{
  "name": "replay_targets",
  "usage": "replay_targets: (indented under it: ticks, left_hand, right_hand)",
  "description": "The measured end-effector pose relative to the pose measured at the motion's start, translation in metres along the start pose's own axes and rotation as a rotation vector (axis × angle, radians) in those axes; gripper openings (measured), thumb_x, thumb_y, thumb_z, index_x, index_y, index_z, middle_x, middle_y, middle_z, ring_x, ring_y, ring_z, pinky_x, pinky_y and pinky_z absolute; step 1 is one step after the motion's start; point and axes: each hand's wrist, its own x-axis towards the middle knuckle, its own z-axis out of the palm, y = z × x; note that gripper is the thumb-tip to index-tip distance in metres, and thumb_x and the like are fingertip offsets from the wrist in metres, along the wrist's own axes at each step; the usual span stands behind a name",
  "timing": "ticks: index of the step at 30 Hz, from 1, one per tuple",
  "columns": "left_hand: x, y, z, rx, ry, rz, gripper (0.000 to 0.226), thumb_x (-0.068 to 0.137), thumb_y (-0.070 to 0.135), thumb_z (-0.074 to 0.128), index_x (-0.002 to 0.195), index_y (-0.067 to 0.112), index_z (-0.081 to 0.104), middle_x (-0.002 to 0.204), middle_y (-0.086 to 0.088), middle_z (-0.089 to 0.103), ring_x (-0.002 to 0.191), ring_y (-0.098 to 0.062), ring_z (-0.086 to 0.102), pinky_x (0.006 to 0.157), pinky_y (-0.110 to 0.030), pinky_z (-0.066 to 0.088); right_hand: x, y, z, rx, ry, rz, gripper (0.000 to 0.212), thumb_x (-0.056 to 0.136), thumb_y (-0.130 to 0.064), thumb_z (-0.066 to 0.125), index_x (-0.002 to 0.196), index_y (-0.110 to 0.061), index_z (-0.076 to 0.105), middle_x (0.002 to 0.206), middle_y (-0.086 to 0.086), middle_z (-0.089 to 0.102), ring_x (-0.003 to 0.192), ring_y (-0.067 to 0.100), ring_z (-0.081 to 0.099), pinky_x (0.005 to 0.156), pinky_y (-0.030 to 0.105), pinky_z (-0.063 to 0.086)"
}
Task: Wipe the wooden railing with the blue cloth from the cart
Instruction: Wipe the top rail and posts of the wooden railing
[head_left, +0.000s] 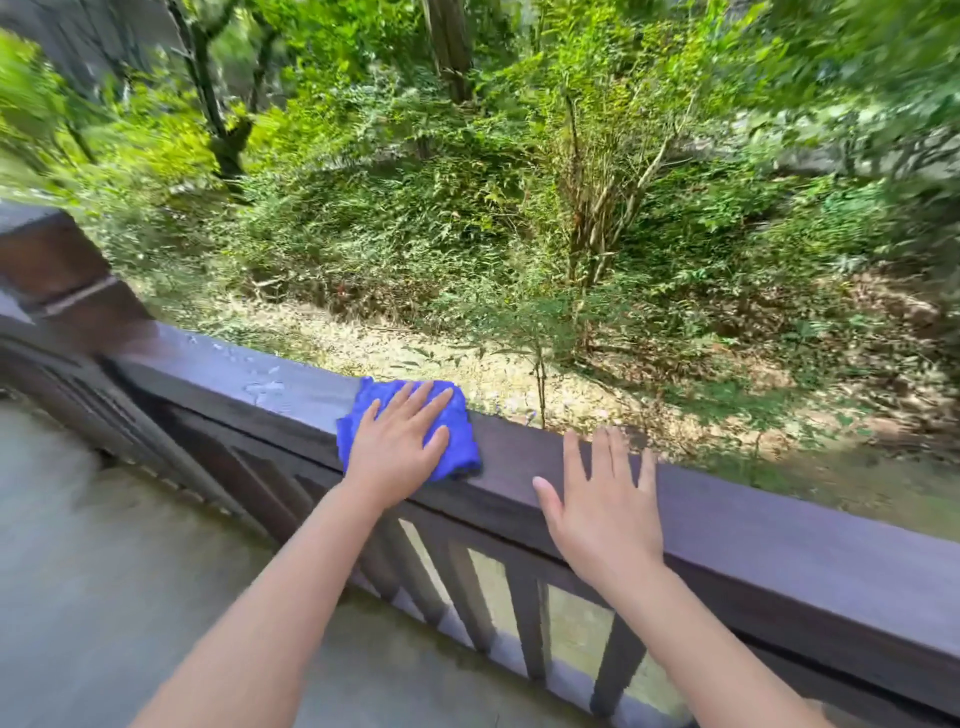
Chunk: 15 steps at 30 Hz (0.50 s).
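On top of the wooden railing (779, 525), the blue cloth (457, 415) was pressed flat beneath the left hand (395, 447), fingers spread apart for broad wiping contact. Right hand (605, 514) was laid flat nearby, fingers apart, probably for balance. Water droplets (265, 387) were noted leftward. No writing was found.

Beyond the edge, a slope (519, 249) drops away under thick green shrubs and ferns. A thin, many-stemmed bush (597, 228) stands near the middle, and dark tree trunks (208, 93) rise at the upper left (one more trunk (449, 47) shows at the top centre). Dry leaves (415, 358) cover a pale strip of ground just past the near edge. A grey paved floor (93, 545) fills the lower left, blurred.
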Motion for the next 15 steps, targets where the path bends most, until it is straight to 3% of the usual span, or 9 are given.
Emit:
replay_targets:
  ticks: [3, 5, 10, 12, 15]
  left_hand:
    - [0.014, -0.006, 0.001, -0.013, 0.031, -0.231, 0.052, 0.091, 0.041, 0.031, 0.142, 0.033, 0.026, 0.157, 0.002, 0.018, 0.144, -0.015, 0.01, 0.115, -0.05, 0.007]
    - [0.008, 0.007, 0.008, -0.007, 0.048, -0.22, 0.054, 0.09, 0.044, 0.028, 0.143, 0.032, 0.024, 0.157, 0.003, 0.016, 0.144, -0.016, 0.009, 0.113, -0.054, 0.006]
    - [0.003, -0.02, 0.003, 0.009, -0.025, 0.307, 0.054, 0.088, 0.045, 0.02, 0.142, 0.04, 0.022, 0.156, 0.012, 0.017, 0.144, -0.011, 0.008, 0.114, -0.057, 0.0]
    - [0.012, -0.046, -0.005, 0.083, 0.004, 0.488, 0.051, 0.09, 0.042, 0.023, 0.141, 0.04, 0.025, 0.154, 0.014, 0.021, 0.144, -0.013, 0.006, 0.112, -0.058, -0.012]
    - [0.024, -0.087, -0.01, 0.134, 0.045, 0.561, 0.05, 0.09, 0.042, 0.021, 0.14, 0.041, 0.026, 0.152, 0.016, 0.022, 0.144, -0.014, 0.005, 0.109, -0.058, -0.015]
  right_hand:
    - [0.015, -0.036, 0.004, 0.005, 0.02, 0.003, 0.065, 0.092, -0.051, 0.021, 0.144, -0.012, 0.019, 0.151, 0.019, 0.028, 0.141, 0.032, 0.02, 0.113, 0.056, 0.012]
    - [0.02, -0.049, 0.007, -0.015, 0.03, 0.025, 0.065, 0.092, -0.051, 0.018, 0.145, -0.014, 0.018, 0.151, 0.015, 0.03, 0.141, 0.029, 0.022, 0.113, 0.054, 0.014]
    - [0.028, -0.07, 0.011, -0.066, 0.043, 0.082, 0.076, 0.082, -0.055, -0.004, 0.145, -0.02, 0.02, 0.15, 0.014, 0.033, 0.14, 0.028, 0.026, 0.112, 0.055, 0.019]
    - [0.033, -0.085, 0.014, -0.08, 0.037, 0.072, 0.085, 0.077, -0.062, -0.016, 0.145, -0.022, 0.016, 0.152, 0.014, 0.029, 0.142, 0.028, 0.021, 0.112, 0.055, 0.016]
    - [0.046, -0.116, 0.017, -0.092, 0.031, 0.076, 0.1, 0.069, -0.064, -0.031, 0.146, -0.02, 0.014, 0.152, 0.016, 0.027, 0.142, 0.029, 0.019, 0.113, 0.055, 0.013]
